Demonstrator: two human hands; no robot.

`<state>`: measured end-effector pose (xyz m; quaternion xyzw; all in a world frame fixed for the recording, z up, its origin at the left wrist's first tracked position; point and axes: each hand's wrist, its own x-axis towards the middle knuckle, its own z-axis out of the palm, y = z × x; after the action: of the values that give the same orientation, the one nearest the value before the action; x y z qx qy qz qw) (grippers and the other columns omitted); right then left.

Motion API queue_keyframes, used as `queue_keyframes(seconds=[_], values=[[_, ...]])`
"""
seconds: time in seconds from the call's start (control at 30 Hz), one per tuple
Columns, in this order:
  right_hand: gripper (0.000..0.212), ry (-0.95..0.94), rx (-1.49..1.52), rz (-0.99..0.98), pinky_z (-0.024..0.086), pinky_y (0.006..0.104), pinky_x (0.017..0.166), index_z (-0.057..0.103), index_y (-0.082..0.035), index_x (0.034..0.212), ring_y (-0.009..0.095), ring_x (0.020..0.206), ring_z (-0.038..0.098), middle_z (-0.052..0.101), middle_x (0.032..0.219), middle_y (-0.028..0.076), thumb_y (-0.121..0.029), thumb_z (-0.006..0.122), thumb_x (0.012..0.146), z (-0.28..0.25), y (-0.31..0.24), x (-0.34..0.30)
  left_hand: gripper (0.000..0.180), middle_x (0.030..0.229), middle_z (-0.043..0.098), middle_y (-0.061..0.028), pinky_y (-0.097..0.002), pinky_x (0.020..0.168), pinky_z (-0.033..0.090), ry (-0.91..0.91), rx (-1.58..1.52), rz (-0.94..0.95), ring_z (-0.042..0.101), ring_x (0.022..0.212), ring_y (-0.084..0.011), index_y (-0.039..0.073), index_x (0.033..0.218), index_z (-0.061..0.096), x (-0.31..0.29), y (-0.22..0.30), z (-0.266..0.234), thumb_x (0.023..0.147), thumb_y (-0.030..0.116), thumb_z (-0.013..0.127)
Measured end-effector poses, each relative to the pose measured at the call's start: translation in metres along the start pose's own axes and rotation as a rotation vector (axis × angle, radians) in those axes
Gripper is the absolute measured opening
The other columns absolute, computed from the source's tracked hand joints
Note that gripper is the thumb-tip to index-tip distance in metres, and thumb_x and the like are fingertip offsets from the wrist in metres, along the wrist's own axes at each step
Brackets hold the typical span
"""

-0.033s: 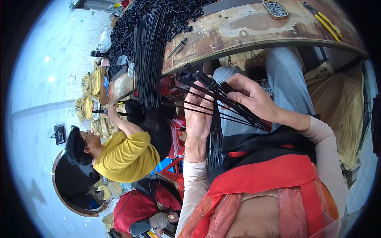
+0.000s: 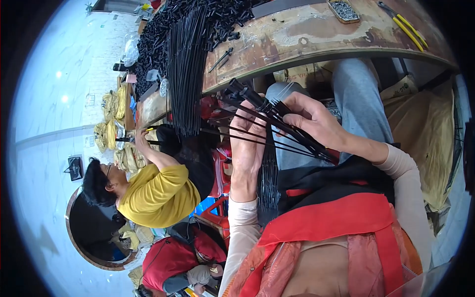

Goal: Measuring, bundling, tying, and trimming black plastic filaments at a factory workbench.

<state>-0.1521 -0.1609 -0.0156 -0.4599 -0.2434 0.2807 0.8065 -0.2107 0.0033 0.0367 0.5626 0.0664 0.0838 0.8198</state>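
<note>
A bundle of thin black rods with thicker black plastic ends (image 2: 247, 94) slants across in front of me, above my lap. My left hand (image 2: 245, 128) holds it from the left, fingers closed round it just below the thick ends. From the right, my right hand (image 2: 311, 119) is closed, its thumb and fingers bent against the rods. Several thin pale strands (image 2: 284, 91) stick up beside its fingertips; whether it grips these too is hidden. More dark rods (image 2: 268, 183) hang beside my left forearm.
The worn table (image 2: 297, 39) bears a heap of black plastic pieces (image 2: 153, 54), a long bundle of black rods (image 2: 187, 74), a small tray of metal bits (image 2: 343, 11) and yellow-handled pliers (image 2: 406, 29). A co-worker in yellow (image 2: 158, 198) and another in red (image 2: 173, 262) are at the left.
</note>
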Motion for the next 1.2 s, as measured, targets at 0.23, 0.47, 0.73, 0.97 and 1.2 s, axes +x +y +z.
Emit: queue_keyframes(seconds=[0.23, 0.47, 0.73, 0.97, 1.2], values=[[0.014, -0.079, 0.08, 0.021, 0.05, 0.026, 0.08, 0.053, 0.002, 0.108, 0.012, 0.088, 0.063, 0.064, 0.097, 0.007, -0.008, 0.054, 0.097, -0.009, -0.004, 0.015, 0.04, 0.107, 0.061, -0.0131, -0.0371, 0.068, 0.058, -0.059, -0.174, -0.119, 0.066, 0.087, -0.0236, -0.006, 0.127, 0.048, 0.016, 0.003, -0.001, 0.09, 0.003, 0.061], [0.016, -0.111, 0.117, 0.091, 0.047, 0.0219, 0.083, 0.058, 0.001, 0.109, 0.007, 0.092, 0.058, 0.063, 0.097, 0.002, -0.008, 0.056, 0.096, -0.01, -0.002, 0.022, 0.035, 0.098, 0.062, -0.0106, -0.033, 0.065, 0.055, -0.14, -0.077, -0.092, 0.064, 0.081, -0.0215, -0.002, 0.124, 0.051, 0.023, 0.001, -0.017, 0.091, 0.005, 0.062], [0.017, -0.097, 0.345, 0.201, 0.045, 0.0224, 0.082, 0.063, 0.002, 0.106, 0.007, 0.091, 0.057, 0.063, 0.096, 0.002, -0.009, 0.06, 0.095, -0.012, 0.01, 0.024, 0.031, 0.096, 0.063, -0.0085, -0.0302, 0.068, 0.053, -0.144, -0.059, -0.134, 0.063, 0.081, -0.018, -0.001, 0.121, 0.053, 0.025, 0.003, -0.017, 0.092, 0.005, 0.062], [0.017, -0.176, 0.546, 0.348, 0.048, 0.023, 0.085, 0.064, 0.002, 0.105, 0.01, 0.092, 0.061, 0.065, 0.097, 0.004, -0.007, 0.065, 0.091, -0.02, 0.014, 0.023, 0.034, 0.095, 0.064, -0.0075, -0.0299, 0.073, 0.054, -0.213, -0.015, -0.215, 0.064, 0.085, -0.0165, -0.003, 0.117, 0.055, 0.027, 0.002, -0.032, 0.087, 0.004, 0.068], [0.015, -0.133, 0.638, 0.309, 0.049, 0.0242, 0.085, 0.068, 0.001, 0.099, 0.011, 0.089, 0.063, 0.069, 0.093, 0.005, -0.006, 0.071, 0.085, -0.014, 0.013, 0.011, 0.044, 0.101, 0.063, -0.0049, -0.0304, 0.08, 0.054, -0.269, -0.202, -0.189, 0.063, 0.089, -0.0171, 0.002, 0.125, 0.051, 0.038, -0.028, -0.027, 0.089, 0.02, 0.068]])
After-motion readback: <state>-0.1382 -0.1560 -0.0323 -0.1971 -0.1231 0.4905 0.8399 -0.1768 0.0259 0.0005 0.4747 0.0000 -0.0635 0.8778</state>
